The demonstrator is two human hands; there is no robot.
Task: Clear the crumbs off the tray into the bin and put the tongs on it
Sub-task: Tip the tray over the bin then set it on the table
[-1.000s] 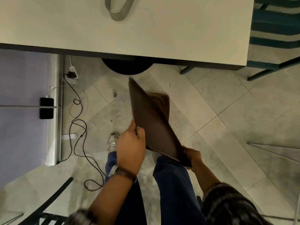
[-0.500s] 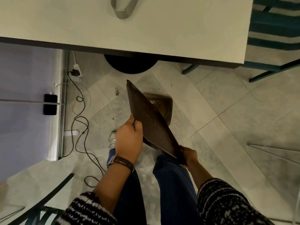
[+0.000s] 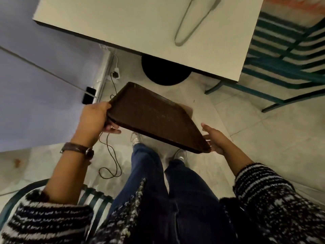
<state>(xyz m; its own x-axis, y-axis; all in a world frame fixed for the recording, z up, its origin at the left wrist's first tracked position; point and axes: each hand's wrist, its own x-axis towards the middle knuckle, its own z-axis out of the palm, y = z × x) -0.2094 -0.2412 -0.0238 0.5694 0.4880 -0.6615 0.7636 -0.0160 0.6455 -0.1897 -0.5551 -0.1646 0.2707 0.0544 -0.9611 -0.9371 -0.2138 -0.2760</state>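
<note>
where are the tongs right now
In the head view the tongs lie on the white table at the top right, close to its edge beside the teal chair, well apart from the tray lower down.

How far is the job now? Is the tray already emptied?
Done, it seems: the tray shows only faint specks. In hand: the left hand grips its edge, the right hand touches a corner. Left: the tongs lie on the table, not on the tray.
</note>
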